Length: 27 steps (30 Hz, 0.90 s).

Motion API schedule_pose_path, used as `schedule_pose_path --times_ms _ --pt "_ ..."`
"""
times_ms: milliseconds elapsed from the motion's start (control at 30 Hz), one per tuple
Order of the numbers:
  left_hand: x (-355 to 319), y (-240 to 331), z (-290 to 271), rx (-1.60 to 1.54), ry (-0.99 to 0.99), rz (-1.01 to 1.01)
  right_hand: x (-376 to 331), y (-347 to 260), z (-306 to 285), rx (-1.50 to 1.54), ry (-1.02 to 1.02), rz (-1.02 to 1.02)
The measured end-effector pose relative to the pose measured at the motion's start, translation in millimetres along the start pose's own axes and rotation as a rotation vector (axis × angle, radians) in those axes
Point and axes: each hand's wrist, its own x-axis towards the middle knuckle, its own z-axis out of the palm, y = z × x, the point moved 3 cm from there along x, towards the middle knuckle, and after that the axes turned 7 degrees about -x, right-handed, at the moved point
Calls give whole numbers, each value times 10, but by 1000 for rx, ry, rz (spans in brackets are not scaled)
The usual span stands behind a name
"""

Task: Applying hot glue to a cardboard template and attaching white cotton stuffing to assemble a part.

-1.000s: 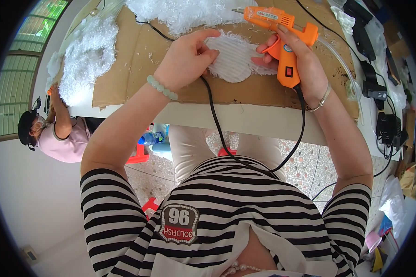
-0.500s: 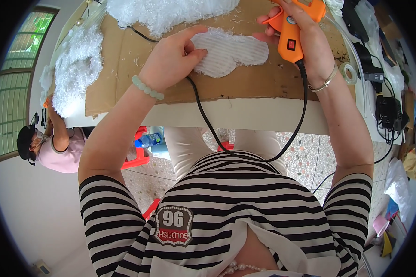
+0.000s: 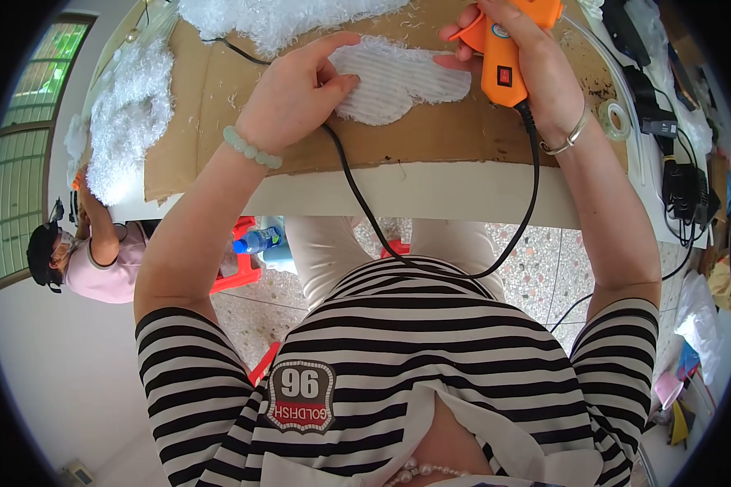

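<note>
My right hand (image 3: 544,77) is wrapped round an orange hot glue gun (image 3: 505,75) with a red switch on its handle. The gun's front end runs out of the picture at the top. From its handle a black cord (image 3: 356,191) loops down past my lap and up under my left wrist. My left hand (image 3: 296,89) pinches the left edge of a white, fuzzy-edged fabric piece (image 3: 398,81), thumb and forefinger bent at it. The piece lies flat with its ribbed backing up, and its right end comes near the fingers of my right hand.
Brown cardboard (image 3: 211,122) covers much of the white table (image 3: 455,191). Shaggy white plush (image 3: 292,20) lies at the back, more plush (image 3: 130,122) at the left. A tape roll (image 3: 614,120) and black power adapters (image 3: 685,191) sit at right. A person in pink (image 3: 110,264) works at left.
The whole view has shifted slightly. Both hands keep their holds, with the glue gun and the fabric piece in nearly the same places.
</note>
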Motion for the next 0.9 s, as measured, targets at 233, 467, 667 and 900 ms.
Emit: schedule_pose_path --times_ms 233,467,667,900 --pt "-29 75 -5 69 -1 27 10 182 58 -172 -149 -62" --pt "-79 167 -96 282 95 95 -12 171 61 -253 -134 -46" --pt "-423 383 27 349 152 536 -11 184 68 -226 -120 -21" --pt "-539 428 371 399 20 616 -1 207 73 -132 -151 -2"
